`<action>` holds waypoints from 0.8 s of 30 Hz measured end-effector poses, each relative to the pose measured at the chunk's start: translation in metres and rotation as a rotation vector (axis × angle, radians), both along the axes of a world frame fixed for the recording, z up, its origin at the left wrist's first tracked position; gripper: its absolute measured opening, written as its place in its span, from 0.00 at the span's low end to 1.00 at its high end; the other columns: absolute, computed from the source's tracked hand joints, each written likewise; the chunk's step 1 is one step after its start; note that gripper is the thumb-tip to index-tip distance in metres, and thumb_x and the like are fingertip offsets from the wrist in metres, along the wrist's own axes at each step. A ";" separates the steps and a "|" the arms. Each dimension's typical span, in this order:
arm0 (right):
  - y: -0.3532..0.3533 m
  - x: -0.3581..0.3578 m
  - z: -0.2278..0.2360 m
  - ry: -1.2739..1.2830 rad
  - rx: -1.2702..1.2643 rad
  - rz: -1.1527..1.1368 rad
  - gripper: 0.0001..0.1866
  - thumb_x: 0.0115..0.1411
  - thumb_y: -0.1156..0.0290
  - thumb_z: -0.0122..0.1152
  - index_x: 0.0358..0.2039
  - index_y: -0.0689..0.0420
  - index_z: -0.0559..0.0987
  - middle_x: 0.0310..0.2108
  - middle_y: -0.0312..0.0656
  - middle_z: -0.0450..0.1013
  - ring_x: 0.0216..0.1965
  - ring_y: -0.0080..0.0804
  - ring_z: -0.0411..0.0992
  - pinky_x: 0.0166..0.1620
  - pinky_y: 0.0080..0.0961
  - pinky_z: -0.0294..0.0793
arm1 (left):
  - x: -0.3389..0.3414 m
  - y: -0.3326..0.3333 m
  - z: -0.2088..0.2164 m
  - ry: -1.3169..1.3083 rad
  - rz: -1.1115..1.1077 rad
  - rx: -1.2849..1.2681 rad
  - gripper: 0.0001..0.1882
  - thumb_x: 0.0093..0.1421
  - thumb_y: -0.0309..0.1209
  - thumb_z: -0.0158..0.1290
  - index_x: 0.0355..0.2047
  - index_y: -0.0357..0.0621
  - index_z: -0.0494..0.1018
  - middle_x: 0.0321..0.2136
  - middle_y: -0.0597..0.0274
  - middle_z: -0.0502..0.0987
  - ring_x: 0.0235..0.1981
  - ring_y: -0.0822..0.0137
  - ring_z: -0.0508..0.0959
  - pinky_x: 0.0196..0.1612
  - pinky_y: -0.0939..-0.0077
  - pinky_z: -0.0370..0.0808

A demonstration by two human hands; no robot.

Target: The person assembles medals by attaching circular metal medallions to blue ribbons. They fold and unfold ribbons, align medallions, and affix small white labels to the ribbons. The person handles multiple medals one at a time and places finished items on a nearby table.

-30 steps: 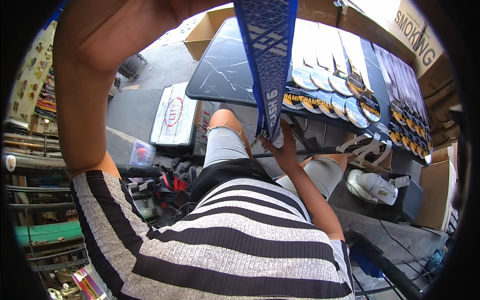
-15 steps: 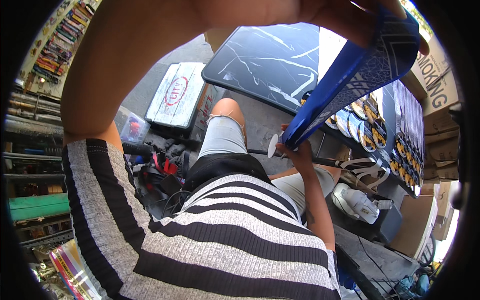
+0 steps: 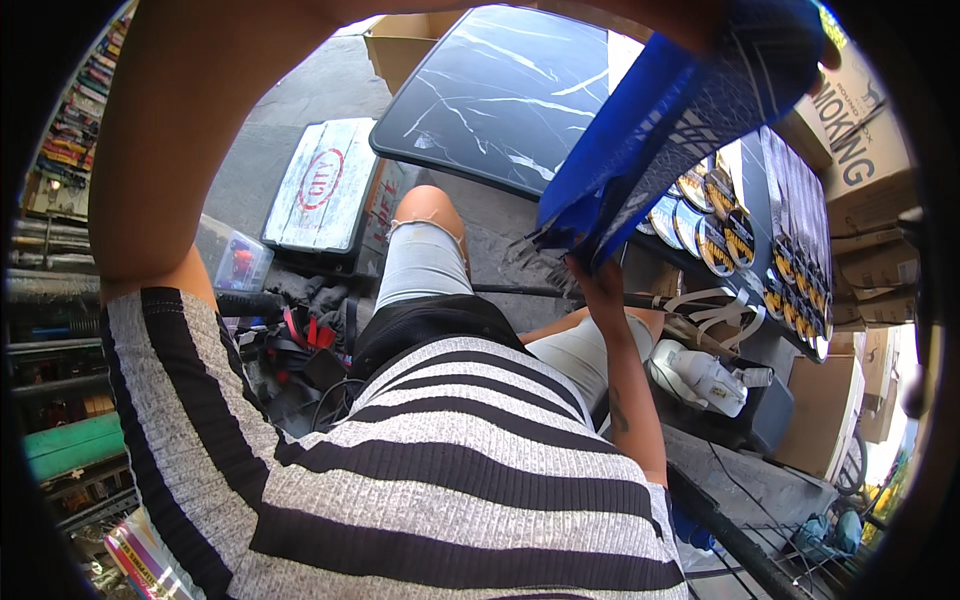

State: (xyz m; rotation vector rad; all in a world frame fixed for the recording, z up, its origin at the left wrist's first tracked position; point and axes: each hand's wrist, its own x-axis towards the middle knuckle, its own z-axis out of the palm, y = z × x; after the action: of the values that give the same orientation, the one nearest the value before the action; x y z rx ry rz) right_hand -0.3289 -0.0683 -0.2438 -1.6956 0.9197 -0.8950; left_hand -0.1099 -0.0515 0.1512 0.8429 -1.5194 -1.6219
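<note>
A long blue sleeve-like thing with a white line pattern [image 3: 640, 150] hangs at a slant in front of me; its exact kind is unclear. My left hand [image 3: 700, 22] reaches across the top of the view and grips its upper end, with fingertips showing at the far right side. Down at the lower, crumpled end, my right hand [image 3: 602, 288] has its fingers closed on the edge. Small grey bits [image 3: 540, 262] show blurred just under that end, beside my right fingers. What is inside the blue thing is hidden.
A dark marbled table [image 3: 490, 95] stands ahead. Round printed discs [image 3: 715, 240] and a row of packets [image 3: 800, 230] lie to the right. A white-lidded box [image 3: 318, 185] sits left of my knee. A white bottle [image 3: 705, 380] is at right, near cardboard boxes [image 3: 870, 230].
The blue thing has shifted left and its lower end has widened. A white round piece at that end is gone from sight; small grey bits show there now.
</note>
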 end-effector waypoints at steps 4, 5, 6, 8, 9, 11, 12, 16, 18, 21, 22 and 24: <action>0.004 0.011 0.013 -0.052 -0.025 -0.022 0.19 0.60 0.72 0.67 0.51 0.59 0.76 0.44 0.41 0.76 0.41 0.25 0.75 0.47 0.25 0.72 | 0.005 0.006 0.003 -0.074 0.059 -0.019 0.28 0.62 0.40 0.55 0.54 0.29 0.67 0.44 0.49 0.76 0.43 0.61 0.80 0.45 0.72 0.80; 0.006 0.014 0.017 -0.082 0.004 -0.012 0.20 0.59 0.71 0.67 0.52 0.59 0.75 0.44 0.42 0.76 0.41 0.25 0.75 0.46 0.26 0.73 | 0.009 0.011 0.005 -0.098 0.085 -0.024 0.28 0.62 0.41 0.56 0.54 0.29 0.67 0.44 0.49 0.77 0.42 0.61 0.80 0.45 0.72 0.80; 0.007 0.018 0.021 -0.144 0.078 0.022 0.22 0.58 0.70 0.68 0.52 0.59 0.75 0.44 0.43 0.75 0.41 0.25 0.74 0.46 0.26 0.73 | 0.009 0.013 0.005 -0.122 0.101 -0.026 0.28 0.62 0.41 0.56 0.54 0.29 0.68 0.44 0.49 0.77 0.42 0.61 0.80 0.45 0.72 0.80; 0.011 0.028 0.026 -0.213 0.120 0.057 0.24 0.56 0.68 0.71 0.51 0.60 0.74 0.43 0.43 0.75 0.40 0.25 0.74 0.43 0.26 0.74 | 0.012 0.018 0.007 -0.165 0.133 -0.033 0.28 0.62 0.41 0.57 0.53 0.30 0.69 0.43 0.50 0.77 0.41 0.61 0.80 0.44 0.72 0.80; 0.012 0.034 0.027 -0.222 0.086 0.059 0.25 0.55 0.67 0.72 0.51 0.60 0.74 0.41 0.43 0.75 0.39 0.25 0.74 0.42 0.26 0.74 | 0.012 0.021 0.008 -0.183 0.147 -0.036 0.28 0.61 0.41 0.57 0.53 0.30 0.69 0.43 0.50 0.77 0.41 0.61 0.80 0.44 0.72 0.80; 0.014 0.046 0.028 -0.196 0.029 0.086 0.26 0.53 0.65 0.74 0.49 0.60 0.75 0.39 0.42 0.75 0.37 0.25 0.74 0.40 0.26 0.74 | 0.013 0.025 0.011 -0.218 0.172 -0.042 0.28 0.61 0.42 0.58 0.52 0.31 0.70 0.42 0.51 0.77 0.41 0.62 0.80 0.43 0.72 0.80; 0.015 0.051 0.027 -0.163 0.005 0.109 0.25 0.52 0.64 0.75 0.48 0.60 0.75 0.38 0.41 0.76 0.36 0.25 0.74 0.39 0.26 0.74 | 0.012 0.027 0.012 -0.236 0.184 -0.043 0.28 0.61 0.42 0.58 0.52 0.31 0.71 0.42 0.51 0.78 0.40 0.62 0.80 0.43 0.73 0.80; 0.020 0.063 0.019 -0.040 -0.039 0.089 0.21 0.52 0.64 0.74 0.42 0.60 0.77 0.33 0.40 0.76 0.32 0.24 0.74 0.36 0.25 0.74 | 0.007 0.029 0.017 -0.300 0.224 -0.032 0.27 0.60 0.43 0.60 0.51 0.32 0.73 0.41 0.52 0.78 0.39 0.62 0.80 0.42 0.73 0.80; 0.025 0.064 0.016 -0.102 0.042 0.074 0.18 0.53 0.65 0.73 0.40 0.60 0.78 0.32 0.40 0.77 0.31 0.24 0.74 0.36 0.25 0.74 | 0.006 0.027 0.019 -0.344 0.242 -0.011 0.27 0.60 0.44 0.60 0.50 0.33 0.74 0.40 0.53 0.78 0.38 0.62 0.80 0.42 0.73 0.80; 0.033 0.062 0.019 -0.171 0.087 0.057 0.17 0.54 0.66 0.72 0.39 0.60 0.78 0.31 0.39 0.77 0.31 0.23 0.74 0.36 0.24 0.73 | 0.011 0.025 0.013 -0.463 0.243 0.017 0.28 0.59 0.44 0.61 0.51 0.34 0.74 0.40 0.54 0.79 0.39 0.61 0.81 0.42 0.70 0.80; 0.036 0.061 0.022 -0.191 0.088 0.052 0.16 0.54 0.66 0.72 0.40 0.60 0.78 0.31 0.39 0.77 0.31 0.22 0.74 0.35 0.24 0.73 | 0.015 0.017 0.006 -0.479 0.166 -0.023 0.24 0.59 0.44 0.61 0.46 0.36 0.75 0.36 0.56 0.79 0.36 0.64 0.81 0.43 0.72 0.79; 0.040 0.061 0.033 -0.228 0.053 0.029 0.16 0.53 0.67 0.72 0.40 0.60 0.78 0.31 0.39 0.78 0.31 0.22 0.74 0.36 0.22 0.73 | 0.019 0.006 -0.003 -0.498 0.014 -0.108 0.18 0.60 0.43 0.61 0.37 0.40 0.75 0.29 0.61 0.78 0.32 0.69 0.80 0.44 0.75 0.77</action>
State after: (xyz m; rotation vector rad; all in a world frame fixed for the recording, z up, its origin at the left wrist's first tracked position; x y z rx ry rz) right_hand -0.2683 -0.0281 -0.2104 -1.5221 0.7574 -1.0120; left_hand -0.0907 -0.0457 0.1478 1.2574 -1.9113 -1.3634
